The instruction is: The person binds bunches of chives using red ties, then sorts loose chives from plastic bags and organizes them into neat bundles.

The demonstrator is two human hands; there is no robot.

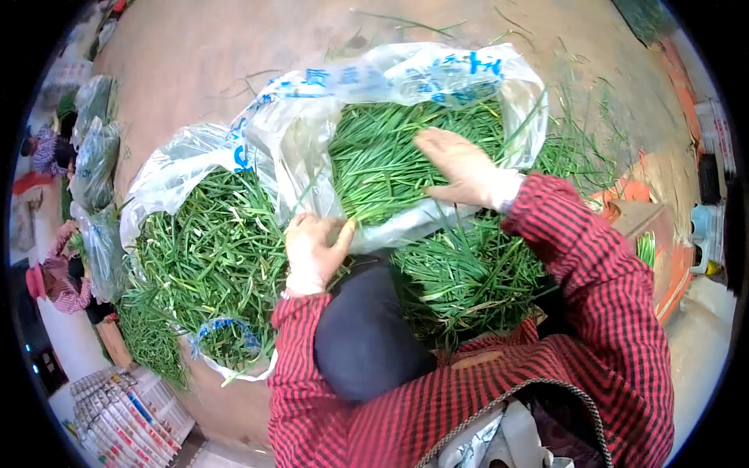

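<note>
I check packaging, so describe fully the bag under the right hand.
The translucent plastic bag is whitish and creased, its mouth open, edge folded outward, blue lettering on the far side. Long green stalks fill it. The left hand is at its near-left corner; the right hand is over the stalks. Another bag adjoins its left side.

Blue lettering (316, 77) on bag (377, 62) partly blurred

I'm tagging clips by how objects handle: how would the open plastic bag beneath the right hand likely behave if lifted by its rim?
The plastic bag is probably floppy: its thin rim creases and folds. It may feel heavy, as green stalks fill it. Some could slip out if it tipped, since its mouth gapes.
</note>
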